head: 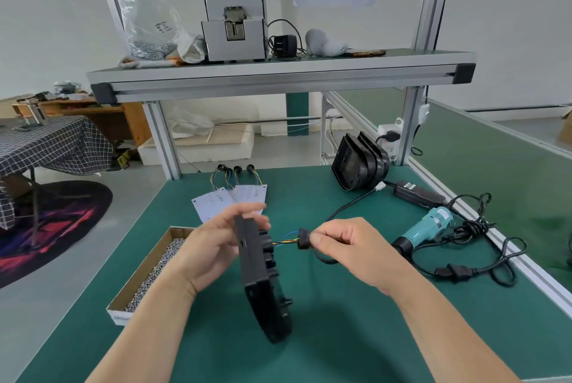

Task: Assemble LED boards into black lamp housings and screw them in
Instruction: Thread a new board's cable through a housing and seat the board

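My left hand [213,246] grips a black lamp housing [263,283] on edge above the green table, fingers wrapped over its top together with a white LED board [252,207] behind it. Coloured wires [286,240] come out of the housing's right side to a black rubber grommet [302,238], which my right hand [349,248] pinches between thumb and fingers. A short black lead hangs below that hand. Spare LED boards [230,197] with wires and grommets lie flat further back.
A cardboard box of screws [148,277] lies left of the housing. Stacked black housings [359,163] lean at the back right. A teal electric screwdriver [430,228], its power adapter [418,195] and tangled cables [473,259] occupy the right side. An aluminium shelf [278,76] spans overhead.
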### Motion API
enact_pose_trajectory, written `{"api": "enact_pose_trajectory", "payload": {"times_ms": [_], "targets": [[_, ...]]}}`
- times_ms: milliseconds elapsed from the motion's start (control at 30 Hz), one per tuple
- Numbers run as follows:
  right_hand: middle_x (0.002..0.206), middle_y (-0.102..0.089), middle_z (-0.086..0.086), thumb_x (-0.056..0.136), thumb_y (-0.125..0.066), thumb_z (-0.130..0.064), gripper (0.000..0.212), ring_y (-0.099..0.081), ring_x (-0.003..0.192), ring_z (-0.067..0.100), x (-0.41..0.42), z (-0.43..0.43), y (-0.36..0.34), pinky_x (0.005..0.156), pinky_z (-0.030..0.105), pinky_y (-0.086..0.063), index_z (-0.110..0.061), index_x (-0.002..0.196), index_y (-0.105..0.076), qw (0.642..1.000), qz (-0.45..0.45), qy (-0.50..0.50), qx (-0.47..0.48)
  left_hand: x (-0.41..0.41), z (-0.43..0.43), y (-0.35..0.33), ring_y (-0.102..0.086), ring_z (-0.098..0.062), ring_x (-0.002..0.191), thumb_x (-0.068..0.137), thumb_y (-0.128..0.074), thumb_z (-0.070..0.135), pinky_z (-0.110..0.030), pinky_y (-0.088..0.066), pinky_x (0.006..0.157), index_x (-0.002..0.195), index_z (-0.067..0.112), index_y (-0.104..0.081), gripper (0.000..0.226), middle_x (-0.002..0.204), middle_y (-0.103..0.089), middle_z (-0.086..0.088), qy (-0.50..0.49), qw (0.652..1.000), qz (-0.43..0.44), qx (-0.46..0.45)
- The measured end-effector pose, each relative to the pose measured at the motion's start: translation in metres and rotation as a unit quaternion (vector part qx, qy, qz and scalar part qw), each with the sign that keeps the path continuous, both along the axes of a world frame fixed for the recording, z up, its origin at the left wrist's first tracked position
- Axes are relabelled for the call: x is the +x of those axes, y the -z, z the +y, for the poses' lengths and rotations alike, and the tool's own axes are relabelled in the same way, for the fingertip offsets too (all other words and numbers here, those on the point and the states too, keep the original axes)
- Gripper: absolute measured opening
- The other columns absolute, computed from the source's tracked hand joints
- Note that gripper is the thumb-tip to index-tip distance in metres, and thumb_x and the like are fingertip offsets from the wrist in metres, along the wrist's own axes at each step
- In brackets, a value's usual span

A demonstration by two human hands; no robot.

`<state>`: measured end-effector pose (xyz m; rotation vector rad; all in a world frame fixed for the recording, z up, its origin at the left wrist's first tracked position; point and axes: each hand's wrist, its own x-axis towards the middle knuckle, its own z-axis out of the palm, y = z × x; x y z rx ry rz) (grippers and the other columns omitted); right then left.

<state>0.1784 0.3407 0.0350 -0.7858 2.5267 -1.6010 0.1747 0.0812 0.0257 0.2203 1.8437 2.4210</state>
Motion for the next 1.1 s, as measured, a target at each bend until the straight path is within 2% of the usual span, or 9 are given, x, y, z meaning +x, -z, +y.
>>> {"api": "enact_pose_trajectory", "payload": {"times_ms": [133, 267, 333, 433, 567, 700, 833, 1000, 1100], "targets": [[0.055, -0.031, -0.01, 0.097, -0.064, -0.03, 0.047, -0.023, 0.054, 0.013, -0.002, -0.009, -0.006, 0.052, 0.026, -0.021, -0.019, 0.055, -0.045, 0.999, 0.014, 0.037, 0.01, 0.011, 0.009, -0.034, -0.06, -0.022, 0.118, 0.091, -0.039, -0.014, -0.042, -0.041, 0.111, 0.118, 0.021, -0.07, 0.054, 0.114, -0.071, -0.004, -0.167, 0.97, 0.123, -0.124], [0.053, -0.041, -0.004, 0.096, -0.066, -0.031, 0.039, -0.03, 0.053, 0.016, -0.001, -0.016, -0.011, 0.053, 0.031, -0.026, -0.031, 0.057, -0.066, 0.998, 0.012, 0.068, 0.009, 0.027, 0.035, -0.066, -0.058, 0.006, 0.103, 0.089, -0.062, 0.035, -0.007, -0.038, 0.093, 0.138, 0.049, -0.051, 0.052, 0.129, -0.061, 0.023, 0.066, 0.838, 0.252, -0.479], [0.053, -0.041, -0.002, 0.096, -0.065, -0.028, 0.041, -0.031, 0.053, 0.016, 0.001, -0.02, -0.014, 0.053, 0.032, -0.026, -0.026, 0.056, -0.061, 0.997, 0.025, 0.066, 0.012, 0.024, 0.054, -0.068, -0.054, 0.001, 0.115, 0.091, -0.064, 0.035, -0.014, -0.031, 0.107, 0.147, 0.038, -0.043, 0.06, 0.131, -0.06, 0.021, 0.114, 0.756, 0.276, -0.583], [0.056, -0.042, -0.002, 0.098, -0.06, -0.024, 0.036, -0.032, 0.054, 0.014, 0.003, -0.02, -0.016, 0.054, 0.033, -0.029, -0.015, 0.064, -0.054, 0.997, 0.043, 0.066, 0.022, 0.015, 0.068, -0.074, -0.057, -0.021, 0.093, 0.096, -0.06, 0.029, -0.04, -0.044, 0.092, 0.116, 0.016, -0.058, 0.024, 0.097, -0.064, 0.003, 0.116, 0.715, 0.286, -0.628], [0.059, -0.046, -0.001, 0.099, -0.058, -0.022, 0.03, -0.037, 0.058, 0.015, 0.006, -0.014, -0.014, 0.058, 0.04, -0.037, -0.017, 0.07, -0.058, 0.995, 0.068, 0.06, 0.037, 0.01, 0.062, -0.071, -0.043, -0.019, 0.091, 0.102, -0.044, 0.039, -0.04, -0.034, 0.099, 0.1, 0.017, -0.059, 0.027, 0.092, -0.048, 0.003, 0.095, 0.584, 0.299, -0.749], [0.062, -0.052, 0.004, 0.098, -0.058, -0.028, 0.025, -0.045, 0.062, 0.025, 0.009, -0.013, -0.011, 0.061, 0.044, -0.044, -0.022, 0.074, -0.061, 0.988, 0.116, 0.083, 0.055, 0.011, 0.052, -0.069, -0.009, -0.026, 0.15, 0.102, -0.033, 0.052, -0.057, -0.002, 0.12, 0.109, 0.038, -0.054, 0.026, 0.153, -0.03, -0.002, 0.106, 0.598, 0.202, -0.769], [0.064, -0.056, 0.007, 0.093, -0.054, -0.037, 0.022, -0.046, 0.059, 0.024, 0.008, -0.006, -0.009, 0.059, 0.039, -0.042, -0.027, 0.076, -0.063, 0.988, 0.12, 0.081, 0.059, 0.013, 0.035, -0.071, 0.019, -0.035, 0.151, 0.101, -0.037, 0.054, -0.066, -0.002, 0.118, 0.103, 0.045, -0.049, 0.015, 0.166, 0.001, 0.0, 0.118, 0.66, 0.077, -0.738], [0.066, -0.057, 0.01, 0.099, -0.059, -0.028, 0.025, -0.041, 0.057, 0.021, 0.013, -0.01, 0.0, 0.058, 0.038, -0.038, -0.025, 0.075, -0.064, 0.991, 0.093, 0.079, 0.059, 0.017, 0.031, -0.063, -0.03, -0.022, 0.145, 0.097, -0.053, 0.049, -0.034, -0.039, 0.103, 0.099, 0.039, -0.06, 0.013, 0.148, -0.03, -0.004, 0.125, 0.743, 0.059, -0.655], [0.063, -0.052, 0.001, 0.1, -0.056, -0.029, 0.025, -0.041, 0.056, 0.011, 0.013, -0.002, -0.011, 0.06, 0.034, -0.038, -0.025, 0.077, -0.065, 0.988, 0.08, 0.095, 0.095, 0.019, 0.039, -0.055, -0.04, -0.015, 0.133, 0.091, -0.062, 0.047, -0.025, -0.031, 0.092, 0.096, 0.041, -0.065, 0.008, 0.156, -0.031, 0.003, 0.073, 0.773, 0.079, -0.625]]}}
